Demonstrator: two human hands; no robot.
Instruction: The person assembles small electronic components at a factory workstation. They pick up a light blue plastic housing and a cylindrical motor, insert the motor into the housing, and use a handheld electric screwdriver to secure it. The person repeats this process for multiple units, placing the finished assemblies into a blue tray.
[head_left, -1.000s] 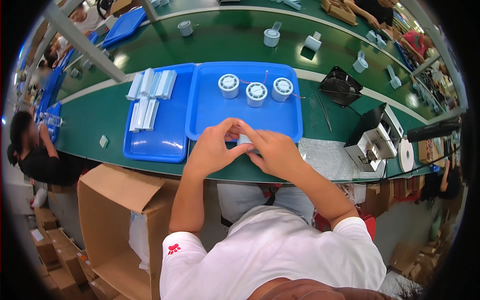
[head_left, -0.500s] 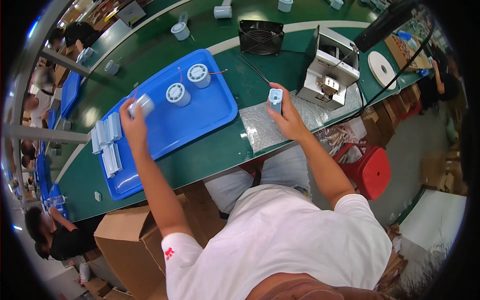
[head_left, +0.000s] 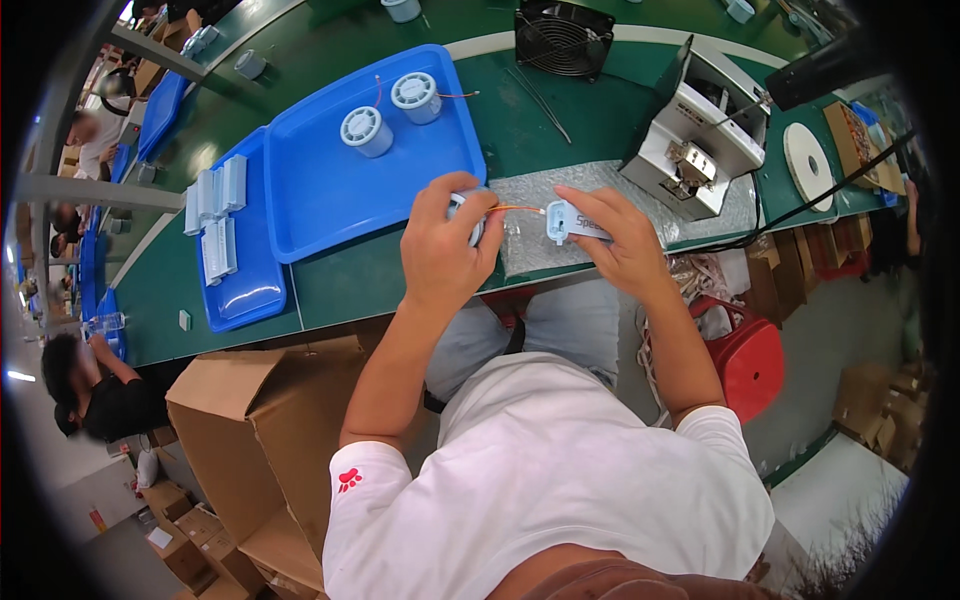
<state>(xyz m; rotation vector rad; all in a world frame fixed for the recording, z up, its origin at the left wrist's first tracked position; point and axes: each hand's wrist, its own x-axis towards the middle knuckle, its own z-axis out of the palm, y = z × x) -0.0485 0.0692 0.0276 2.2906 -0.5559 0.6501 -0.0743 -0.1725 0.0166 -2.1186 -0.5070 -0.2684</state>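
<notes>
My left hand (head_left: 440,250) is closed around a round, pale blue motor-fan unit (head_left: 455,207), mostly hidden by the fingers. Thin red and yellow wires (head_left: 512,208) run from it toward my right hand, ending in a small white plug at the handle's opening. Between thumb and fingers, my right hand (head_left: 628,242) grips a pale blue handle housing (head_left: 556,224), its open end facing left. Whether the plug is seated in the housing I cannot tell. Two similar fan units (head_left: 366,131) with wires stand upright in the large blue tray (head_left: 325,215).
Several pale handle housings (head_left: 220,250) lie in a smaller blue tray (head_left: 250,302) at left. Bubble wrap (head_left: 522,245), tweezers (head_left: 540,105), a black fan (head_left: 563,40), a metal-cased machine (head_left: 690,140) and a white reel (head_left: 808,165) occupy the bench. A red stool (head_left: 745,365) and carton (head_left: 230,440) stand below.
My left hand has carried the fan unit rightward from the tray, close to my right hand. The handle housing has turned from upright to sideways. Wires now span the gap between the hands.
</notes>
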